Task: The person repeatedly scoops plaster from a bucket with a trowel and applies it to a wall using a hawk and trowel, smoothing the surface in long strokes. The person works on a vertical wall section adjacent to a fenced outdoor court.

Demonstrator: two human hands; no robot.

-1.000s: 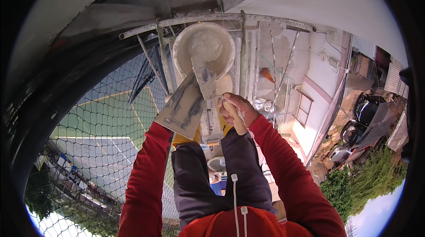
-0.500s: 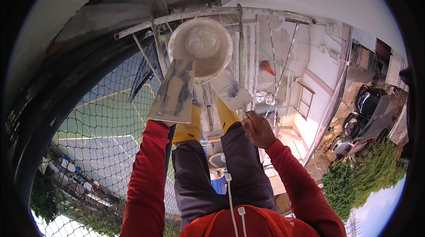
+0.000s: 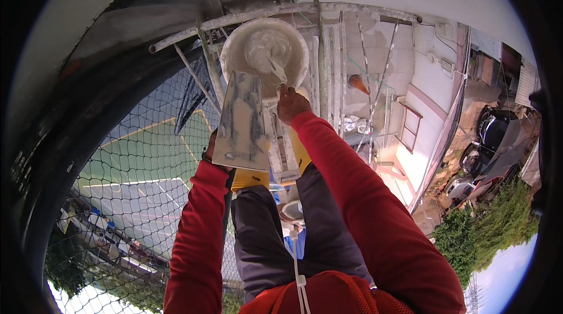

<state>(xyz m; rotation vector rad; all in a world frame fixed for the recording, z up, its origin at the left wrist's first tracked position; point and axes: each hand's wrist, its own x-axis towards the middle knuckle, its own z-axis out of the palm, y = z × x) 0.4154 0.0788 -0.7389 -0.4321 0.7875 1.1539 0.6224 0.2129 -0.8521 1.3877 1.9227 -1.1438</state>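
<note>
trowel (image 3: pixel 277 71) in right fingers (image 3: pixel 287 98)

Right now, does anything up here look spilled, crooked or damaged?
Nothing looks spilled. The white bucket holds its plaster, the right hand dips a small trowel into it, and the left hand holds a smeared flat board, tilted but not dripping.

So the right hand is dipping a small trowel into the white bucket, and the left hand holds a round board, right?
Not quite: the board in the left hand is rectangular, not round, as the head view shows. The right hand does dip a small trowel into the white bucket.
</note>
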